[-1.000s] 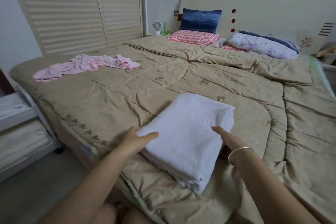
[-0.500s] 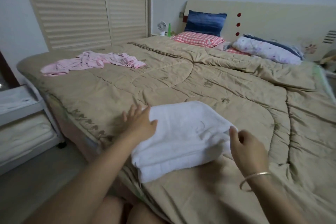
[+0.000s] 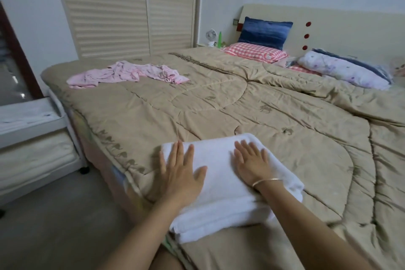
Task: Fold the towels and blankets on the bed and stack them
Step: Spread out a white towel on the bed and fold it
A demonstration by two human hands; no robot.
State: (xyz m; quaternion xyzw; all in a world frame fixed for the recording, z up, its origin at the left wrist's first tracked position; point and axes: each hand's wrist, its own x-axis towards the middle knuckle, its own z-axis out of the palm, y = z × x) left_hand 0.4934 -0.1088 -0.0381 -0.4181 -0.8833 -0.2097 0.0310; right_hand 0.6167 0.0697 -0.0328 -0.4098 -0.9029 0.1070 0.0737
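A folded white towel lies at the near edge of the bed on the tan quilt. My left hand presses flat on the towel's left part, fingers straight and spread. My right hand, with a thin bracelet at the wrist, lies flat on the towel's right part. A crumpled pink towel sprawls unfolded near the bed's far left corner, well beyond both hands.
Pillows sit by the headboard: a blue one, a red checked one and a floral one. A white wheeled cart stands left of the bed. Slatted wardrobe doors line the far left wall.
The white towel was set down and turned square to the bed edge. Both hands let go of its sides and now lie flat on top of it.
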